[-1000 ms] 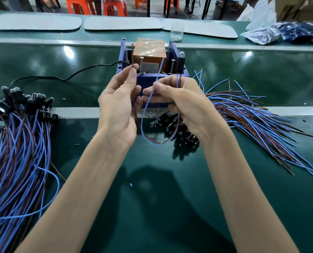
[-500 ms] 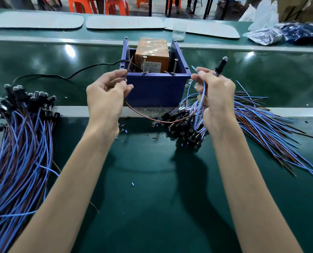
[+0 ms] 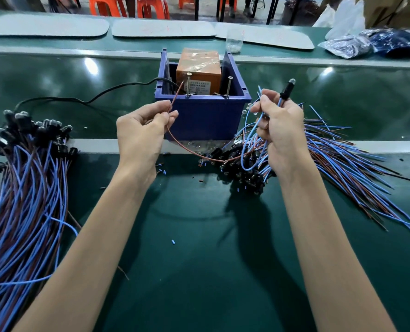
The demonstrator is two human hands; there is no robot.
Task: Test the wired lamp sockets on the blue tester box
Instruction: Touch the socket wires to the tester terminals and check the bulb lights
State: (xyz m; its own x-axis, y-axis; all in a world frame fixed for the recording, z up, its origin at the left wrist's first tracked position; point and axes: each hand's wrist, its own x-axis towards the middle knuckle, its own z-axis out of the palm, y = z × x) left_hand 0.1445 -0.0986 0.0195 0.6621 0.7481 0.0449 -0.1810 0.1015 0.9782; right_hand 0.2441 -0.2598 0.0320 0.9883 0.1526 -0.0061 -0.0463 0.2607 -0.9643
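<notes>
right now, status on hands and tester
Left hand pinches brown wire, tip beside left screw. Right hand grips socket and blue wire. Blue tester box unobstructed.

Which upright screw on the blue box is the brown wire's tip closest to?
The left screw, on the black cable's side; the brown wire ends beside it, the right screw stands alone.

Clear cup (image 3: 234,43), 3 grey mats (image 3: 163,28)

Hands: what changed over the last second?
The hands, together in front of the box a second ago, have parted. The left hand moved left and now pinches the brown wire, its tip raised near the box's left screw. The right hand moved right, gripping the socket upright with its blue wire. Box, left bundle and right pile stayed put.
</notes>
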